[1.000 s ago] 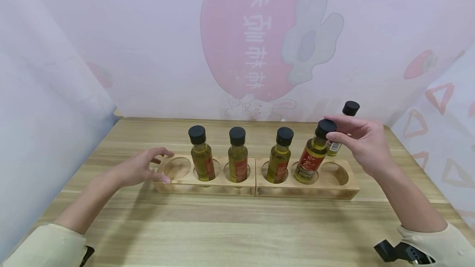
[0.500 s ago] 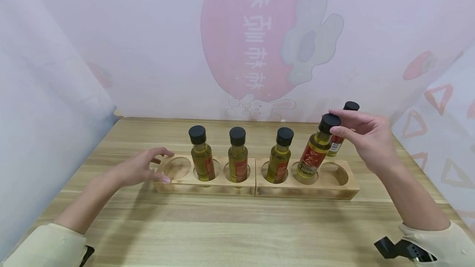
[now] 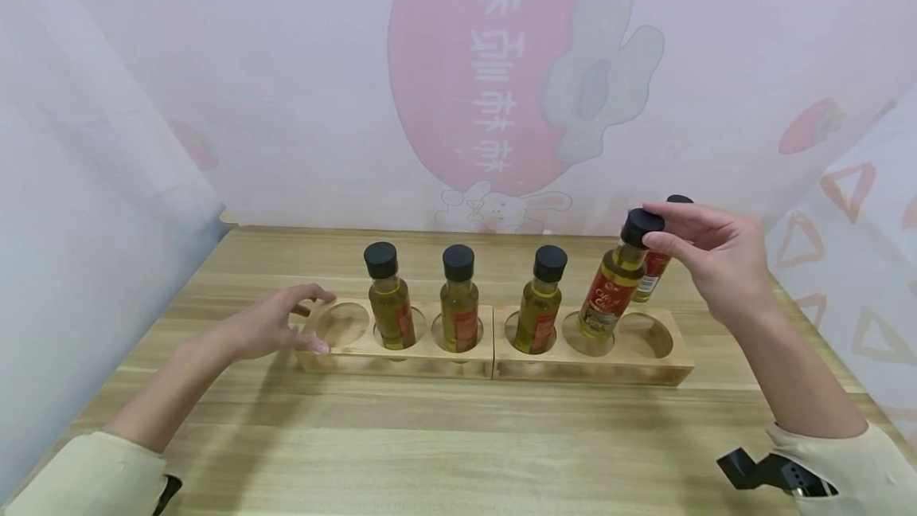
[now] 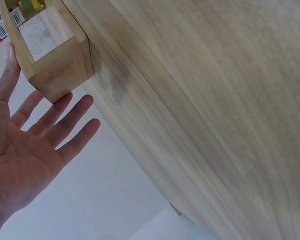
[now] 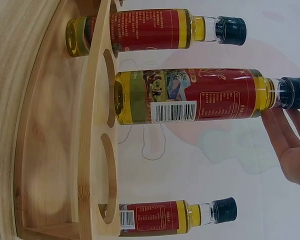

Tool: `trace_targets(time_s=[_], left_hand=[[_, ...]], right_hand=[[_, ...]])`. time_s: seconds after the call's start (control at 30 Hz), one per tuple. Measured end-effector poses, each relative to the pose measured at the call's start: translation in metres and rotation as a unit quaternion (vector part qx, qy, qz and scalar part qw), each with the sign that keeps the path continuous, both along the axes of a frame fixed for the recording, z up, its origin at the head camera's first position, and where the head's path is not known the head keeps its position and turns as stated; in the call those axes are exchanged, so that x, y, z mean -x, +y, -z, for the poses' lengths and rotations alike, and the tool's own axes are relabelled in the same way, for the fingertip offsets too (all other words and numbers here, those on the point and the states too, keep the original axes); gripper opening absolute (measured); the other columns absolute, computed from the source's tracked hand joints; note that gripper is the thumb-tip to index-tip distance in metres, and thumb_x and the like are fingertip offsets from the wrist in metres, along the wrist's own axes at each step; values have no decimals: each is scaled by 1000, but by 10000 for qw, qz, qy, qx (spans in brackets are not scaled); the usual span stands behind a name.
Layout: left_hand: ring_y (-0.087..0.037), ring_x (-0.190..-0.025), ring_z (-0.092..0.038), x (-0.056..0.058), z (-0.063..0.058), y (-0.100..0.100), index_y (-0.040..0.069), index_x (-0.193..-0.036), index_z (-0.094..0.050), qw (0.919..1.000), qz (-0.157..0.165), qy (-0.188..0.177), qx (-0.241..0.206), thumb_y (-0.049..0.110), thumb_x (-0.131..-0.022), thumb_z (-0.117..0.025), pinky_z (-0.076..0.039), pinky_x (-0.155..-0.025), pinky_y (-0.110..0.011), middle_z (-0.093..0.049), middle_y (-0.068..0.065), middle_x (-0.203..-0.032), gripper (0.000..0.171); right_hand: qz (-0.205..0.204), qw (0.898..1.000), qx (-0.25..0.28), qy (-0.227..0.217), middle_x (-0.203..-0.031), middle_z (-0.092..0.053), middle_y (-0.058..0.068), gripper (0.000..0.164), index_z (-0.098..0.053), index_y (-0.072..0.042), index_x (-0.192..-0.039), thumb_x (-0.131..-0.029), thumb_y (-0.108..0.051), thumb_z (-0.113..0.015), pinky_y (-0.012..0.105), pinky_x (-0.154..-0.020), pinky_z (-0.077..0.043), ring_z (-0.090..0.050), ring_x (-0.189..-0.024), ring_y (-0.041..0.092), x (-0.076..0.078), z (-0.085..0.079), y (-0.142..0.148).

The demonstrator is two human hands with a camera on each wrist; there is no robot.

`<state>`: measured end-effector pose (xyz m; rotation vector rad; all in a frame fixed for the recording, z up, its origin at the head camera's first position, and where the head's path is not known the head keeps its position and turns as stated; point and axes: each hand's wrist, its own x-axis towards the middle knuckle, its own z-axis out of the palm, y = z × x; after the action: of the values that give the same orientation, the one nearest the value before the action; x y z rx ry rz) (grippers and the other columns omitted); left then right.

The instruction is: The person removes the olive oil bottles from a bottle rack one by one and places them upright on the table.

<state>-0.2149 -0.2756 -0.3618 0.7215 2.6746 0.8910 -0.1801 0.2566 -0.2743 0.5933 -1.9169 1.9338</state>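
My right hand (image 3: 723, 261) pinches the black cap of an olive oil bottle (image 3: 609, 297). This bottle leans slightly, its base at about the level of the fourth hole from the left; in the right wrist view, the bottle (image 5: 190, 97) is up out of the rack. My left hand (image 3: 268, 325) holds the left end of the wooden bottle rack (image 3: 494, 369), thumb at the front and fingers behind. In the left wrist view that hand (image 4: 27, 150) spans the rack's end corner (image 4: 60, 75). Three more oil bottles stand in holes: bottle (image 3: 392, 309), bottle (image 3: 460, 313), bottle (image 3: 539, 313).
Another oil bottle (image 3: 653, 265) stands behind the rack on the right, partly hidden by my right hand. The rack's end holes, left (image 3: 344, 326) and right (image 3: 648, 333), have no bottle. The wooden table (image 3: 458, 444) meets a printed curtain (image 3: 301, 102) behind.
The right hand has raised the olive oil bottle out of its hole, moving up and a little to the right. My left hand stays at the rack's left end.
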Motion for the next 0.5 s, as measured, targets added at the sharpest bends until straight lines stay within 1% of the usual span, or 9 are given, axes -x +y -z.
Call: trace_targets(time_s=[0.3, 0.5], left_hand=[[-56, -122, -56, 0, 0, 0, -8, -141, -50, 10000, 12, -25, -26, 31, -84, -87, -53, -96, -65, -51, -33, -145, 78], [-56, -122, -56, 1, 1, -1, -8, -141, -50, 10000, 15, -33, -46, 31, -85, -86, -53, -97, -65, -50, -33, -145, 77]], right_hand=[[10, 9995, 300, 49, -102, -80, 6, 30, -76, 8, -113, -87, 21, -70, 22, -82, -61, -78, -91, 13, 5, 0, 0], [94, 9988, 455, 160, -101, -80, 8, 28, -75, 10, -111, -86, 22, -70, 21, -79, -61, -78, -89, 14, 9, -2, 0]])
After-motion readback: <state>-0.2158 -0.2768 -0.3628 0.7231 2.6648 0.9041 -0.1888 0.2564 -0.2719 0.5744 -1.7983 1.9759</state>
